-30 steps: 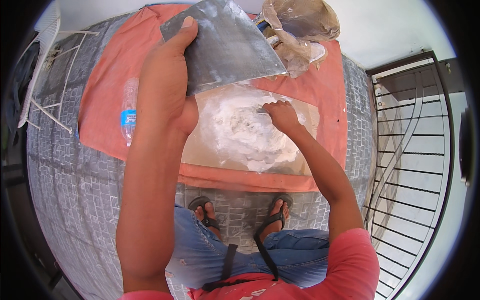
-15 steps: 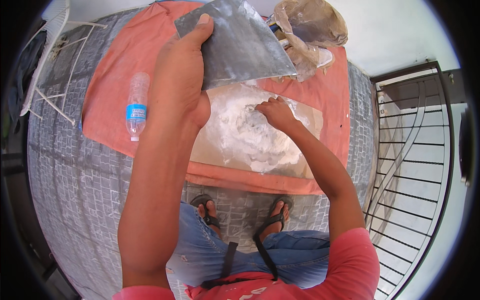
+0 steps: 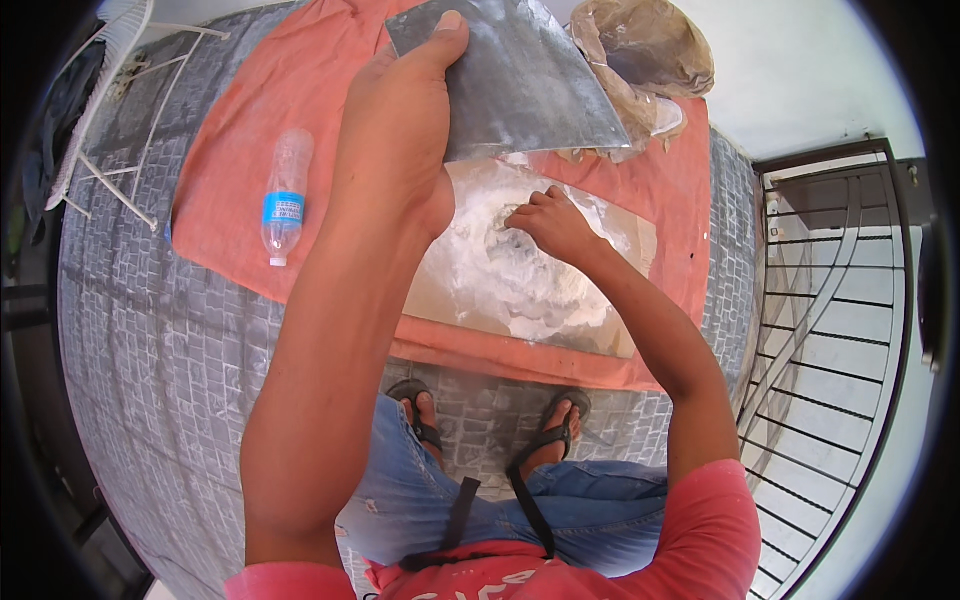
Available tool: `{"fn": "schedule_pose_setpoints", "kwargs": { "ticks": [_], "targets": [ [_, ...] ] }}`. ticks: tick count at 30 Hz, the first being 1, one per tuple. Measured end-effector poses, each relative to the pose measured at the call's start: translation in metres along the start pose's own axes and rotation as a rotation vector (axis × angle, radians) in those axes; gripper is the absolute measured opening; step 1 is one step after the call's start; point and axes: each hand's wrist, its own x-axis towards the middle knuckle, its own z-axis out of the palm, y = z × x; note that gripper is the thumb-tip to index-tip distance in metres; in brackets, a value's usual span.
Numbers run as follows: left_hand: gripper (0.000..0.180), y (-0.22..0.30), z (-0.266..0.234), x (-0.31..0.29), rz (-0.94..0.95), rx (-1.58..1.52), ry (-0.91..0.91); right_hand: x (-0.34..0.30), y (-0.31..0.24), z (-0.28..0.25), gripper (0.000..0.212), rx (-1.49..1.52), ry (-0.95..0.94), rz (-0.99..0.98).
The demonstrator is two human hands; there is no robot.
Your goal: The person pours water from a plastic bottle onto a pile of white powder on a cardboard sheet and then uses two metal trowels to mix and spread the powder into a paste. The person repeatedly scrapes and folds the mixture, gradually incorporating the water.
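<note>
My left hand (image 3: 400,125) is raised close to the view, gripping a flat grey metal sheet (image 3: 525,85) by its left side, the thumb lying on its face. White smears of powder mark the sheet. Beyond and below it, my right hand (image 3: 555,228) reaches into a heap of white powder (image 3: 530,295) with the fingers curled together. Grey, damp-looking matter shows by the fingertips; what they hold, if anything, is hidden. The powder is spread over a brown board (image 3: 637,250), which lies on an orange cloth (image 3: 225,190).
A clear plastic bottle (image 3: 287,205) with a blue label lies on the cloth to the left. At the far right sits a crumpled brown bag (image 3: 655,50). A white metal chair (image 3: 120,110) stands far left, and a black barred gate (image 3: 830,310) runs along the right.
The whole view has shifted slightly, so the sheet, bottle and gate appear further right. My left hand keeps hold of the sheet, and my right hand stays at the powder, fingers more curled.
</note>
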Motion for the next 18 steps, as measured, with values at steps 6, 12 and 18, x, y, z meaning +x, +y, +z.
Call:
{"fn": "schedule_pose_setpoints", "kwargs": {
  "ticks": [6, 12, 18],
  "targets": [
    [0.035, -0.004, 0.002, 0.001, -0.014, 0.015, -0.010, 0.011, -0.021, 0.006, 0.025, 0.068, 0.002, -0.114],
    [0.028, -0.008, -0.003, 0.010, 0.023, -0.058, -0.066, 0.004, -0.012, -0.007, 0.022, -0.023, -0.028, -0.214],
    [0.027, -0.014, 0.003, 0.005, 0.068, 0.002, -0.014, 0.006, -0.024, -0.015, 0.021, -0.021, -0.148, -0.238]
  ]
}}
